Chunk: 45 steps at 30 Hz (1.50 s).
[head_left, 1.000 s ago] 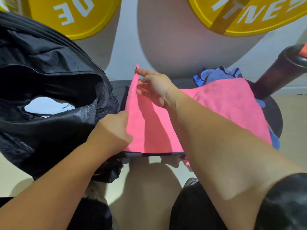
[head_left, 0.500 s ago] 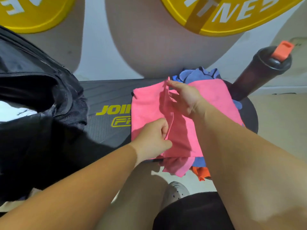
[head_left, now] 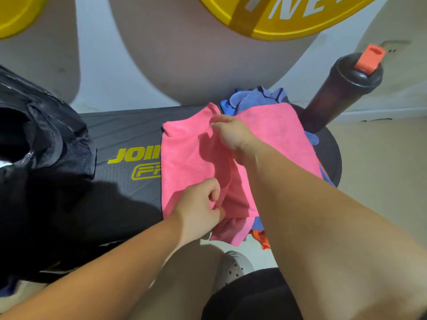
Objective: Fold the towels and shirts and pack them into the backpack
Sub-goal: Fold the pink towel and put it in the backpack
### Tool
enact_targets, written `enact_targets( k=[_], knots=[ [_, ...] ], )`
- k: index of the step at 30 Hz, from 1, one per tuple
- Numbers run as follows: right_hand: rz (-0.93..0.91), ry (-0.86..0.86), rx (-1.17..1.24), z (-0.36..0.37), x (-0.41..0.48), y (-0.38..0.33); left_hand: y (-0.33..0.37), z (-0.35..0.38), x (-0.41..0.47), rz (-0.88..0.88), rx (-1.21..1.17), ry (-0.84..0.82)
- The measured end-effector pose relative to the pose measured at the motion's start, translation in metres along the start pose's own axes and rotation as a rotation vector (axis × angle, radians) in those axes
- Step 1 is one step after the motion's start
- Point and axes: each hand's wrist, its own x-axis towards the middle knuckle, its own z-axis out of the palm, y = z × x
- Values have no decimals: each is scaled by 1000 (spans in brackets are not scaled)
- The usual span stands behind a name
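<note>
A pink towel (head_left: 187,158) lies on the dark bench (head_left: 120,135), partly folded over itself. My left hand (head_left: 199,210) pinches its raised middle fold near the front edge. My right hand (head_left: 232,132) pinches the same fold at the far edge. Under the towel sits a blue cloth (head_left: 254,98), and an orange cloth (head_left: 262,239) hangs at the front. The black backpack (head_left: 46,144) stands open on the left of the bench.
A dark bottle (head_left: 342,91) with an orange cap stands at the right end of the bench. Yellow weight plates (head_left: 288,17) lean against the wall behind. My knees and a grey shoe (head_left: 233,266) are below the bench's front edge.
Both hands carried the towel's left edge rightward across the towel, folding it over. The view shifted right, so the backpack now sits further left.
</note>
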Motion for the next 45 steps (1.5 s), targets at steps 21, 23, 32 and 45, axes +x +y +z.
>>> enact_targets(
  k=[21, 23, 32, 45],
  knots=[
    [-259, 122, -523, -79, -3, 21, 39, 32, 24, -2, -113, -23],
    [-216, 131, -721, -77, -4, 23, 21, 14, 33, -38, -39, 118],
    [-463, 148, -1211, -25, -20, 17, -39, -68, 95, -92, 231, 385],
    [-392, 1, -1224, 21, 1, 51, -54, -82, 189, -24, 256, 177]
  ],
)
